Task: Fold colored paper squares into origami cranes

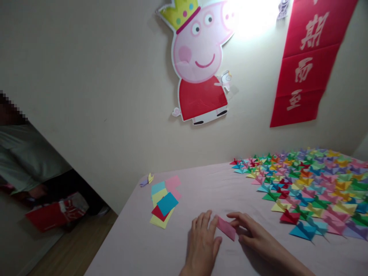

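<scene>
A folded pink paper (226, 229) lies on the pale pink cloth in front of me, creased into a narrow strip. My left hand (202, 237) rests flat with its fingers stretched out, the index fingertip at the strip's upper left end. Curved around the other side is my right hand (254, 232), thumb and index finger apart; whether it touches the paper's right end I cannot tell. Left of my hands lie loose paper squares, among them a blue square (168, 204), a red square (159, 214) and a yellow square (157, 223), partly overlapping.
Rows of colourful folded paper cranes (313, 191) cover the table's right side. A small yellow and purple folded piece (147, 180) sits at the far left corner. A cartoon pig cutout (198, 57) and a red banner (309, 65) hang on the wall. A person (31, 153) is at far left, beside a red bag (46, 216).
</scene>
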Demonstrator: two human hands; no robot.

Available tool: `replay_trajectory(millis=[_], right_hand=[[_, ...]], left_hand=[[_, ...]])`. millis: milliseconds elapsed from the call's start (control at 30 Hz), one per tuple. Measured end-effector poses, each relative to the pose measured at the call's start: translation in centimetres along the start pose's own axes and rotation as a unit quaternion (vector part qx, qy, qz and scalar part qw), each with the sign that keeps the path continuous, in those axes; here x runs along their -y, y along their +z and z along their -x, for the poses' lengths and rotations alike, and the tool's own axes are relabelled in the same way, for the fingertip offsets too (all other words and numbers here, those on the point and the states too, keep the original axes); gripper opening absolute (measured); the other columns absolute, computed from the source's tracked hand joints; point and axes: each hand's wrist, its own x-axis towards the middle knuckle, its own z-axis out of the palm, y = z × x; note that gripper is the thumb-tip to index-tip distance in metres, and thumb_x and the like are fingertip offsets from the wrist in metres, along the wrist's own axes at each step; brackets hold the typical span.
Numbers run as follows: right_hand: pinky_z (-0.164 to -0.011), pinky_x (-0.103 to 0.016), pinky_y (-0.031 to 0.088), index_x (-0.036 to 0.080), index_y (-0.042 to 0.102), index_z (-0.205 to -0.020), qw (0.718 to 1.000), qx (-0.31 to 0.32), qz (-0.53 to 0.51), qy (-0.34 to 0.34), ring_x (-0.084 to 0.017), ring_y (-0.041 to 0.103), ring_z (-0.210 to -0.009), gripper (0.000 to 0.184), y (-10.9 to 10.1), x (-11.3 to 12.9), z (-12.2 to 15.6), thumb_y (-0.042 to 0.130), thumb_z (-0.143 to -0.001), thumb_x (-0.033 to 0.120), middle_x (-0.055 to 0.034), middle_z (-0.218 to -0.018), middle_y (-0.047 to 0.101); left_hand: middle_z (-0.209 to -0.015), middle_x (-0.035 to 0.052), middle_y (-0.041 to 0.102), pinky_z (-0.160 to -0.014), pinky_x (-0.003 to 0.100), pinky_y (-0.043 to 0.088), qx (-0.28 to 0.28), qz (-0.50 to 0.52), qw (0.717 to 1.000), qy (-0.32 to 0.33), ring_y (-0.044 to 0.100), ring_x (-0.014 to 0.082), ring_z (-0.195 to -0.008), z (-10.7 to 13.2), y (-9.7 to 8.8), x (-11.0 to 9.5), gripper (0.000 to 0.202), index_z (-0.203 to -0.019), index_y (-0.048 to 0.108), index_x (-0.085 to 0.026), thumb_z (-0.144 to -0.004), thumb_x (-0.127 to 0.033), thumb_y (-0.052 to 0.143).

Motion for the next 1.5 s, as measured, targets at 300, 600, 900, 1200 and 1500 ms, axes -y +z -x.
replay_trajectory(millis=[300, 600, 900, 1200, 1500], right_hand=[[-0.092, -0.041, 0.046, 0.024, 0.074, -0.097, 0.996, 0.036, 0.07, -0.032, -0.026, 0.058, -0.098, 0.027, 0.5, 1.9, 0.5, 0.059, -0.073, 0.023, -0.0062, -0.098, 0.067], [-0.091, -0.036, 0.042, 0.028, 0.069, -0.1, 0.962, 0.091, 0.196, -0.167, -0.022, 0.055, -0.103, 0.032, 0.7, 3.5, 0.2, 0.053, -0.079, 0.009, -0.0039, -0.113, 0.069], [-0.082, -0.035, 0.041, 0.023, 0.069, -0.077, 0.95, 0.092, 0.235, -0.183, -0.021, 0.056, -0.088, 0.018, 1.3, 2.4, -1.3, 0.056, -0.09, 0.025, -0.0038, -0.091, 0.072], [-0.074, -0.032, 0.042, 0.021, 0.061, -0.073, 0.98, 0.036, 0.195, -0.021, -0.021, 0.056, -0.083, 0.012, 2.5, 3.6, -2.5, 0.053, -0.082, 0.021, -0.0033, -0.078, 0.064], [-0.073, -0.033, 0.043, 0.021, 0.065, -0.075, 0.983, 0.015, 0.183, 0.006, -0.022, 0.058, -0.081, 0.015, 3.3, 2.4, -3.1, 0.052, -0.082, 0.023, -0.0043, -0.078, 0.064]], left_hand=[[-0.101, 0.001, 0.065, -0.094, 0.038, 0.04, -0.006, 0.052, 0.997, 0.061, 0.057, 0.0203, -0.098, -1.5, -0.1, -1.0, 0.027, -0.106, 0.06, -0.024, -0.086, -0.006, 0.056], [-0.089, -0.0022, 0.066, -0.077, 0.033, 0.039, -0.01, 0.082, 0.995, 0.054, 0.058, 0.0172, -0.081, 1.8, -0.1, 0.8, 0.021, -0.083, 0.054, -0.021, -0.075, -0.002, 0.06], [-0.101, 0.0022, 0.069, -0.083, 0.034, 0.042, -0.038, 0.171, 0.984, 0.043, 0.063, 0.0176, -0.091, 2.4, -0.6, 0.9, 0.026, -0.086, 0.054, -0.02, -0.069, 0.0, 0.054], [-0.106, 0.0098, 0.066, -0.081, 0.034, 0.049, -0.071, 0.033, 0.997, -0.002, 0.061, 0.023, -0.094, 3.6, -0.6, 1.2, 0.026, -0.112, 0.06, -0.016, -0.087, -0.022, 0.055], [-0.094, 0.0038, 0.075, -0.08, 0.028, 0.045, -0.27, -0.07, 0.956, 0.086, 0.066, 0.0174, -0.088, 4.0, 4.2, -0.6, 0.042, -0.105, 0.069, -0.019, -0.104, -0.027, 0.028]])
